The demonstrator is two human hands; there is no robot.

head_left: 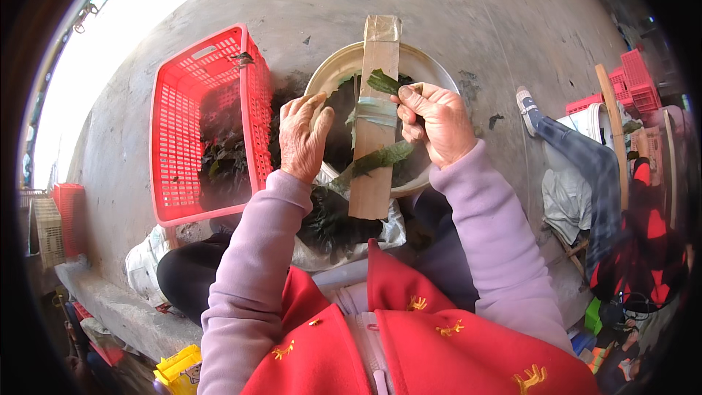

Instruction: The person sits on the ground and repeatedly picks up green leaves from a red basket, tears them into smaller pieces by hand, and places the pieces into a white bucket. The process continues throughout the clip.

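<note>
On a grey concrete floor (pixel 468 22): 1 red crate (pixel 191 102), 1 round basin (pixel 428 73), 1 cardboard strip (pixel 375 168). The right hand (pixel 433 123) pinches 1 green leaf (pixel 382 81) against the strip; the left hand (pixel 301 137) hovers beside it, fingers loosely spread.

Outdoors, a grey concrete floor (pixel 468 22) spreads wide, stained dark in patches, with hard daylight glaring white at the upper left. A low concrete kerb (pixel 117 307) runs along the left. Red plastic crates (pixel 632 84) are stacked at the far right.
</note>
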